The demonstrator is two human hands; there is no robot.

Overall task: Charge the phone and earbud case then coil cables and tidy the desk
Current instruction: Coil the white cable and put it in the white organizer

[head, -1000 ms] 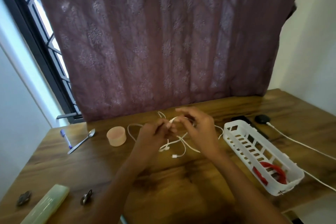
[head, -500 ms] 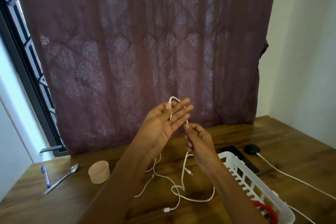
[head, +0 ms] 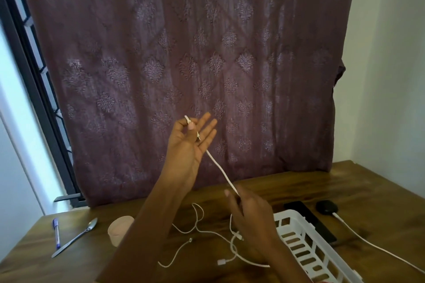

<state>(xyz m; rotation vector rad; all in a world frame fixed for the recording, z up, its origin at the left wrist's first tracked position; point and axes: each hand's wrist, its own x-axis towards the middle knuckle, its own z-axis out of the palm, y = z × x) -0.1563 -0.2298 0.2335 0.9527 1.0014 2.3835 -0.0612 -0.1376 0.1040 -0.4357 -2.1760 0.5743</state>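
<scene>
My left hand (head: 188, 145) is raised in front of the curtain, palm toward me, thumb pinning one end of a white cable (head: 220, 171) against the fingers. The cable runs down taut to my right hand (head: 249, 213), which pinches it lower, above the wooden desk (head: 345, 193). The cable's loose rest and other thin white cables (head: 197, 230) lie tangled on the desk below. A black phone (head: 308, 216) lies behind the white basket. A black earbud case (head: 326, 207) sits at the right with a white charging cable (head: 368, 242) plugged in.
A white slotted plastic basket (head: 305, 243) stands at the lower right. A pink round cup (head: 119, 230), a metal spoon (head: 76, 238) and a blue pen (head: 56, 233) lie at the left. A dark patterned curtain (head: 184, 64) hangs behind the desk.
Both hands rose from the desk with the cable. My right hand then slid down along it, drawing it taut, while my left hand kept the end pinned under the thumb.
</scene>
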